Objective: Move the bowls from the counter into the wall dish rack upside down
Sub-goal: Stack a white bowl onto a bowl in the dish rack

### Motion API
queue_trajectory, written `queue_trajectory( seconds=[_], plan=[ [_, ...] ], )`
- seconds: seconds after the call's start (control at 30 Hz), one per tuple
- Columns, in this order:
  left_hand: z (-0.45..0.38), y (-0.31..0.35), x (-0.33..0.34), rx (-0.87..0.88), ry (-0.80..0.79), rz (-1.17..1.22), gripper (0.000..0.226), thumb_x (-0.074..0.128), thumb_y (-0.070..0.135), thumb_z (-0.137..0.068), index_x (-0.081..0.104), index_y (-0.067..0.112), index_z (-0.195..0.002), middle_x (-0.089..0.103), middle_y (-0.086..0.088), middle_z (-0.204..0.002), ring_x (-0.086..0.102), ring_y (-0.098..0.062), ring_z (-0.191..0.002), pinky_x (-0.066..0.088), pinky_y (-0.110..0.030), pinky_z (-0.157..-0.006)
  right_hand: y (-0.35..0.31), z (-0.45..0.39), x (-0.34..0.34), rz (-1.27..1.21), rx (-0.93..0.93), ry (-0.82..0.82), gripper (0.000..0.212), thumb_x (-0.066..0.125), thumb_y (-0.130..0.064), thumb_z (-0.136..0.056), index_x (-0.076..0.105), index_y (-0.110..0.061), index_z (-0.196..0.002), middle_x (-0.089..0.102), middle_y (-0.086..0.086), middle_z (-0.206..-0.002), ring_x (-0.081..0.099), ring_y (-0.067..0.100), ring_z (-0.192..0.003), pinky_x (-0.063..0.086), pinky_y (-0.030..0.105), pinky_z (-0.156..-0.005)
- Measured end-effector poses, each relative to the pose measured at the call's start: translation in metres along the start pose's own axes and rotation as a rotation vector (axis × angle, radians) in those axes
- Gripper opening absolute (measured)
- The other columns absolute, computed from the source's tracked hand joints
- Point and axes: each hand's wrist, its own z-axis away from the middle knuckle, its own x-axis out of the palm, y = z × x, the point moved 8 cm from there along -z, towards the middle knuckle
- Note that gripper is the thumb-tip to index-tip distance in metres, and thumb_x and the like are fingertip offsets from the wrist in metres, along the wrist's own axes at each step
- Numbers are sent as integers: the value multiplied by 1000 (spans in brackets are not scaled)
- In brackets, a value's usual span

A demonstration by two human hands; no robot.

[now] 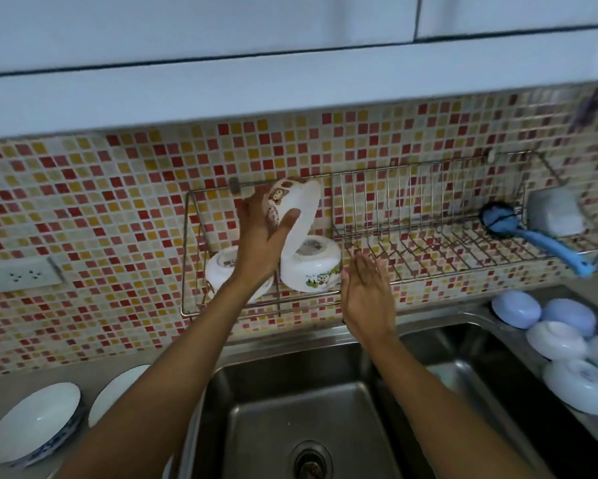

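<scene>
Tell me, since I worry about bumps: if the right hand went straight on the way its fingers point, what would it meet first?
Probably the wire dish rack. The open right hand points up toward its front edge, just right of the upside-down bowl. Depth is unclear.

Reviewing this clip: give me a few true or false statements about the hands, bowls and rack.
1. The left hand grips a patterned bowl. True.
2. The right hand holds a bowl. False: it is open and empty.
3. Two bowls sit upside down in the rack. True.
4. A blue brush lies in the sink. False: it lies on the rack.
</scene>
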Motion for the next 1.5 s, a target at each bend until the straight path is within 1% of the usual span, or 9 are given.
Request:
queue_trajectory(
  seconds=[0.1,0.2,0.3,0.37,0.67,0.9,1.0,1.17,1.5],
  plan=[
    [-6,-1,26,177,-131,-249,73,62,44,-86,26,22,-146,28,-12,-143,33,-21,-133,38,-29,-105,2,-1,7,35,17,-48,53,20,-31,-103,52,-1,-133,51,15,-141,40,24,-138,8,36,-120],
    [-4,-17,50,247,-263,-462,90,65,46,-82,16,14,-150,27,-17,-145,29,-29,-136,35,-36,-111,3,-1,9,41,14,-62,56,17,-33,-103,51,-2,-134,50,15,-141,40,24,-138,0,33,-119],
    [1,-33,65,294,-363,-596,94,67,46,-80,14,12,-150,26,-19,-147,28,-34,-138,31,-48,-113,2,-1,6,39,18,-51,56,19,-34,-102,54,0,-131,55,16,-137,45,25,-135,3,34,-118],
    [5,-41,70,302,-405,-627,95,68,45,-79,14,11,-150,26,-17,-148,26,-33,-138,29,-46,-115,1,-1,5,35,17,-39,55,21,-33,-102,55,0,-129,57,16,-135,47,25,-133,6,35,-118],
    [15,-54,89,310,-516,-579,94,79,32,-72,25,19,-148,29,-7,-150,29,-25,-139,29,-36,-116,2,0,7,21,22,-23,55,21,-34,-102,52,-1,-133,54,14,-138,43,22,-136,15,39,-119],
    [18,-58,93,280,-546,-544,92,81,34,-69,32,20,-145,31,-4,-151,30,-24,-138,32,-40,-115,2,1,6,23,25,-22,61,13,-36,-102,51,-1,-133,54,14,-138,42,23,-136,18,41,-119],
    [18,-60,91,284,-515,-511,82,77,38,-73,37,21,-142,32,-3,-153,28,-22,-140,28,-43,-117,2,1,5,14,26,-13,58,16,-35,-102,53,-1,-131,55,14,-137,44,23,-135,20,42,-119],
    [15,-70,85,181,-432,-434,60,64,38,-85,39,28,-139,30,0,-155,16,-22,-146,18,-45,-119,1,1,5,7,34,-14,56,19,-33,-102,53,-1,-132,56,14,-137,45,22,-134,16,39,-120],
    [13,-70,84,152,-469,-432,60,62,38,-87,40,27,-141,37,-1,-152,24,-23,-144,18,-42,-118,1,1,6,5,28,-23,57,18,-34,-102,54,-1,-131,56,15,-136,46,23,-134,6,35,-119]
  ],
)
